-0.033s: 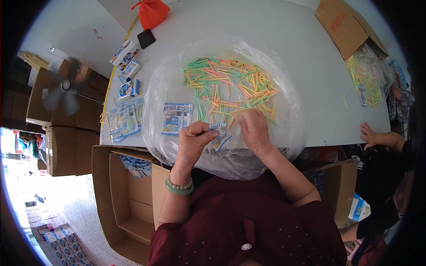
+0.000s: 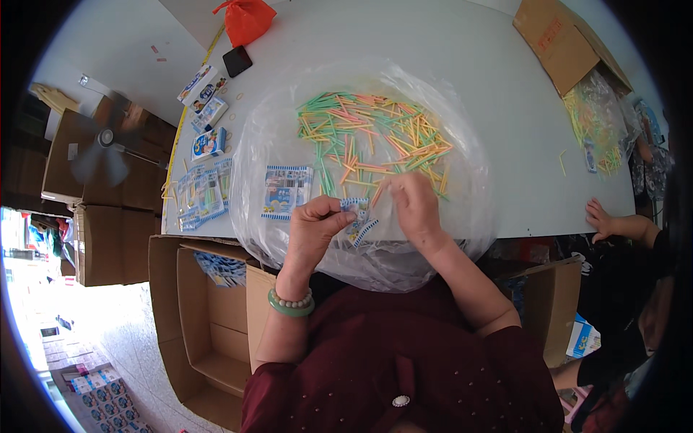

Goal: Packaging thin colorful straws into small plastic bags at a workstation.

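My left hand (image 2: 312, 229) pinches a small blue-and-white plastic packet (image 2: 357, 208) between thumb and fingers, its lower striped edge folded out. To the right, my right hand (image 2: 419, 216) has its fingers curled together just above the near side of a loose pile of thin coloured sticks (image 2: 411, 137). The sticks are green, yellow, orange and pink. Whatever those fingertips hold, if anything, is too hidden to make out. A flat blue-and-white packet (image 2: 287, 193) lies left of my left hand. Clear plastic sheeting (image 2: 271, 130) spreads under the sticks.
Filled packets (image 2: 206, 193) and small boxes (image 2: 208, 144) line the table's left side, below a black object (image 2: 237, 62) and a red bag (image 2: 247, 22). An open carton (image 2: 216, 317) stands lower left. At right are another carton (image 2: 559, 47) and another person's hand (image 2: 600, 220).
My right hand has shifted slightly up, away from me, over the near edge of the sticks. The left hand and its packet have hardly moved.
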The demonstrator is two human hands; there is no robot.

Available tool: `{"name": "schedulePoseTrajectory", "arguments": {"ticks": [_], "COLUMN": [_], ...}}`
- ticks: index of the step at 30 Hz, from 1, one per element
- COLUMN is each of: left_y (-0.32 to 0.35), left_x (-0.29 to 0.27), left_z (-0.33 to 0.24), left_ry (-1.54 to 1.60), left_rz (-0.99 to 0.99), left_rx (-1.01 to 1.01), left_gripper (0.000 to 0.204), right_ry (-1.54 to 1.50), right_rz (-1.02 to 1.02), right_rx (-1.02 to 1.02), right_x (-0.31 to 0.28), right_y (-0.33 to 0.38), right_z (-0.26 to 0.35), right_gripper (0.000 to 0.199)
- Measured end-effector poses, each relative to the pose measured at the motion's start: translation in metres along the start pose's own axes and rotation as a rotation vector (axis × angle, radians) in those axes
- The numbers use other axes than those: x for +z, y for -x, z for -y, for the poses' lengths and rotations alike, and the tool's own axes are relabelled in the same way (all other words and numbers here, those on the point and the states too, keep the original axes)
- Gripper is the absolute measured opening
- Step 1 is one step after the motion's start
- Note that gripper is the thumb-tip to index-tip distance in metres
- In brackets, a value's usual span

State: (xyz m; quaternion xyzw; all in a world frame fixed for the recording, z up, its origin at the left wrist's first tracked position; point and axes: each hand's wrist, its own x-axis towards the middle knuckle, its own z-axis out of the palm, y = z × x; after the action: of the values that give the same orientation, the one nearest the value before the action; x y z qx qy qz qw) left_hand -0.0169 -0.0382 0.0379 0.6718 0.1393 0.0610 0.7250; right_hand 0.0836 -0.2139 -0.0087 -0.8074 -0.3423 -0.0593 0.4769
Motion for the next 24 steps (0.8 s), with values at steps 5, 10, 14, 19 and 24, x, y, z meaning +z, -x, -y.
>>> {"name": "schedulePoseTrajectory", "arguments": {"ticks": [5, 10, 14, 19, 24], "left_y": [0.003, 0.006, 0.010, 0.010, 0.007], "left_x": [0.001, 0.010, 0.009, 0.008, 0.010], "left_z": [-0.008, -0.012, -0.012, -0.009, -0.010], "left_ry": [0.005, -0.079, -0.030, -0.004, 0.029], "left_rz": [0.061, 0.108, 0.119, 0.165, 0.133], "left_rx": [-0.044, 0.057, 0.020, -0.021, -0.056], "left_gripper": [0.007, 0.009, 0.012, 0.015, 0.014], "right_ry": [-0.606, -0.849, -0.663, -0.976, -1.011], "right_rz": [-0.194, -0.155, -0.165, -0.205, -0.201], "right_rx": [0.029, -0.070, -0.068, 0.127, 0.151], "right_x": [-0.033, -0.013, -0.002, -0.002, -0.006], "right_y": [-0.036, -0.046, -0.035, -0.033, -0.033], "right_z": [0.075, 0.093, 0.081, 0.075, 0.078], "right_gripper": [0.015, 0.015, 0.016, 0.017, 0.017]}}
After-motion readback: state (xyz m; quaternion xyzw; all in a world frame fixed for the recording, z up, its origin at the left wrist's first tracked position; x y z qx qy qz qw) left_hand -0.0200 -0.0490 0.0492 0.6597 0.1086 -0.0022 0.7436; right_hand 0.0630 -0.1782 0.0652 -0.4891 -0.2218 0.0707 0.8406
